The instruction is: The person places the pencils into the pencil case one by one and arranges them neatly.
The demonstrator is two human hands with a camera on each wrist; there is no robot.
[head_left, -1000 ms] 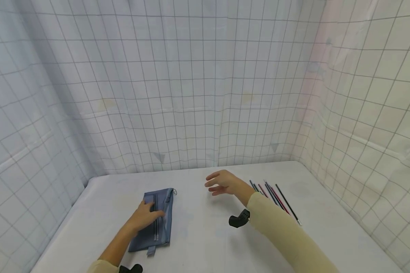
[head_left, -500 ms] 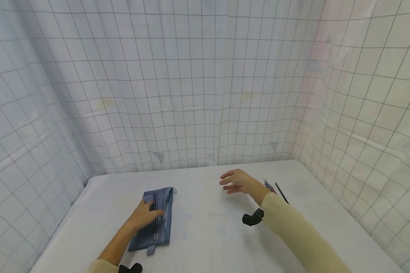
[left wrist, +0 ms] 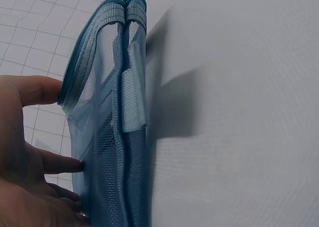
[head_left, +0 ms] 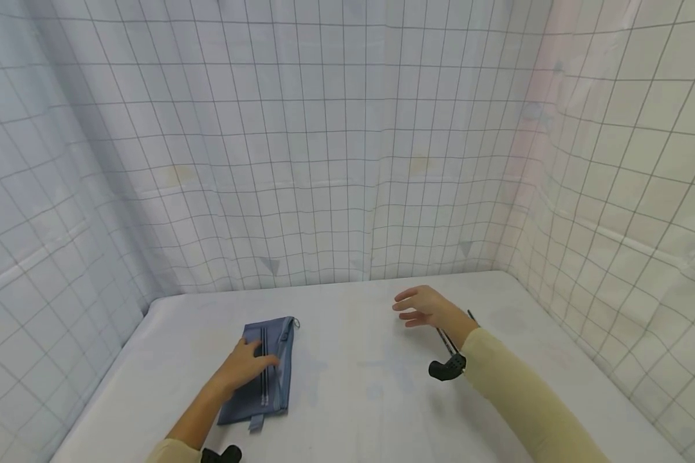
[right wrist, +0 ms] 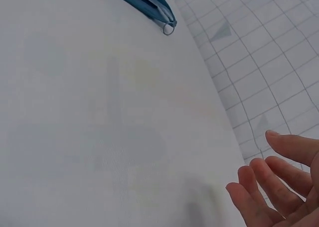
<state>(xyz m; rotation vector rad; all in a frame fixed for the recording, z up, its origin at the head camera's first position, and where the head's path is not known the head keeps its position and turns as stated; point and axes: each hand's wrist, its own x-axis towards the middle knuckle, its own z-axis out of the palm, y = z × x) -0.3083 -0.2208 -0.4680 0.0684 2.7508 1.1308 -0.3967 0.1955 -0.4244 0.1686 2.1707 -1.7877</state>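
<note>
My left hand (head_left: 246,368) rests on a blue mesh zip pouch (head_left: 246,405) lying on the left part of the table, thumb and fingers spread over its top. In the left wrist view the fingertips touch the side of the pouch (left wrist: 104,152) near its zip edge. Slim dark pencils (head_left: 264,386) with pale ends show along the pouch, partly covered by that hand. On the right, my right hand (head_left: 425,307) hovers over the table, fingers loosely bent and nothing in them. Under its forearm lie pencils (head_left: 447,341), mostly hidden by the sleeve.
A white cloth covers the table (head_left: 347,399). Grid-patterned curtains (head_left: 336,161) hang behind it and along both sides. A metal ring (right wrist: 169,29) hangs from the pouch's far corner. Black cameras (head_left: 447,368) are strapped at the wrists.
My right hand has moved to the right, away from the pouch, and its arm now covers most of the loose pencils. The left hand and the pouch have stayed in place.
</note>
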